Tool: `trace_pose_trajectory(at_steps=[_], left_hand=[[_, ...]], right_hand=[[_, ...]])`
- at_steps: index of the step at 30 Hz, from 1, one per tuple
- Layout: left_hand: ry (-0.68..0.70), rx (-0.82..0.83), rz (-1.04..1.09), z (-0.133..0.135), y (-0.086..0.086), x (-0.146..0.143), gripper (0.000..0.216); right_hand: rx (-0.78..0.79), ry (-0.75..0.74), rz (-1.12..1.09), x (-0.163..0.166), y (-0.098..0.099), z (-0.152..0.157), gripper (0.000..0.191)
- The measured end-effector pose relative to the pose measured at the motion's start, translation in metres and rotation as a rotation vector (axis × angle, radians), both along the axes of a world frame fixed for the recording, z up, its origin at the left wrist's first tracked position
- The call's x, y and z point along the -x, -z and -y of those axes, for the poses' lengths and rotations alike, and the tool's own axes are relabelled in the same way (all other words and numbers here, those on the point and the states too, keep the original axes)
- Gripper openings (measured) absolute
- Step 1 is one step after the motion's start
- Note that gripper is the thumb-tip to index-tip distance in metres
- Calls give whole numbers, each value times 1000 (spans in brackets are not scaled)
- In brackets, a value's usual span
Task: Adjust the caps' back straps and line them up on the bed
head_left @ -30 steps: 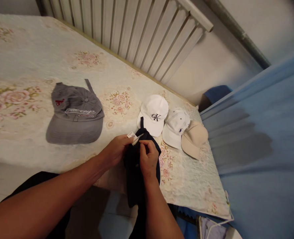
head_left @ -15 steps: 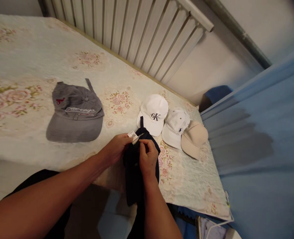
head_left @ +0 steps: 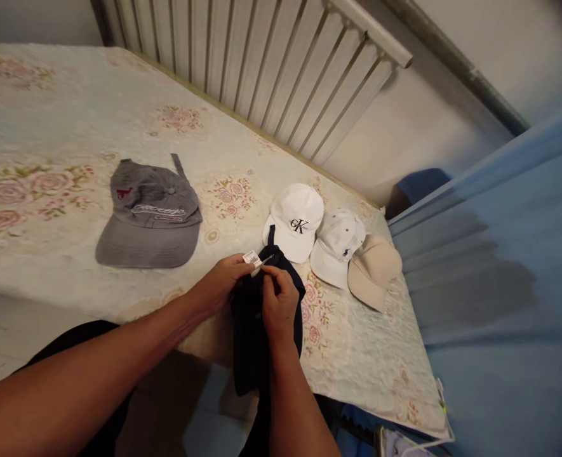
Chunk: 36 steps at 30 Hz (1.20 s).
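Observation:
Both of my hands hold a dark navy cap point(head_left: 252, 343) over the near edge of a bed. My left hand point(head_left: 221, 282) is closed on the cap's inner band, beside a small white label point(head_left: 251, 258). My right hand point(head_left: 277, 303) pinches the cap's fabric right by that label, fingers curled. The cap's brim hangs down past the mattress edge, and its strap point(head_left: 271, 235) sticks up toward the white caps.
A grey cap point(head_left: 150, 212) lies on the floral bedspread point(head_left: 47, 133) to the left. A white cap with a black logo point(head_left: 296, 219), another white cap point(head_left: 336, 244) and a beige cap point(head_left: 374, 270) sit in a row at right. A slatted headboard point(head_left: 261, 70) and blue fabric point(head_left: 500, 285) border the bed.
My hands and the navy cap stay almost in place; my right fingers have shifted slightly on the fabric near the label. The view has drifted a little.

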<state>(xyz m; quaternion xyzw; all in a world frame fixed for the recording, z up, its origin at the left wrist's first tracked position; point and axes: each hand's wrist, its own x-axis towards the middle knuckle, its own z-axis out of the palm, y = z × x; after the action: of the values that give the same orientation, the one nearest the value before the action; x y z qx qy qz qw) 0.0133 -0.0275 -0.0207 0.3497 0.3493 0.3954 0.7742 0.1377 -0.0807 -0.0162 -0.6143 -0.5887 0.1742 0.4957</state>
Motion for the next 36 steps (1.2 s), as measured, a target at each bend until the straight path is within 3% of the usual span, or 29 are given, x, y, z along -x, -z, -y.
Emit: trace_pose_trajectory(at_steps=[16,25,29,36], left_hand=[[-9,77,99,3,-8,6,17],[-70,320,171,-9,-6,0,18],[6,244,143,-10,-6,0,11],[195,161,125,-13,-5,4,19]], right_hand=[[8,-47,-9,-1,1,0,27],[27,-61,-12,-3,3,-2,26],[44,-55,-61,-4,5,-2,26],[154,-51,-249,-4,2,-3,23]])
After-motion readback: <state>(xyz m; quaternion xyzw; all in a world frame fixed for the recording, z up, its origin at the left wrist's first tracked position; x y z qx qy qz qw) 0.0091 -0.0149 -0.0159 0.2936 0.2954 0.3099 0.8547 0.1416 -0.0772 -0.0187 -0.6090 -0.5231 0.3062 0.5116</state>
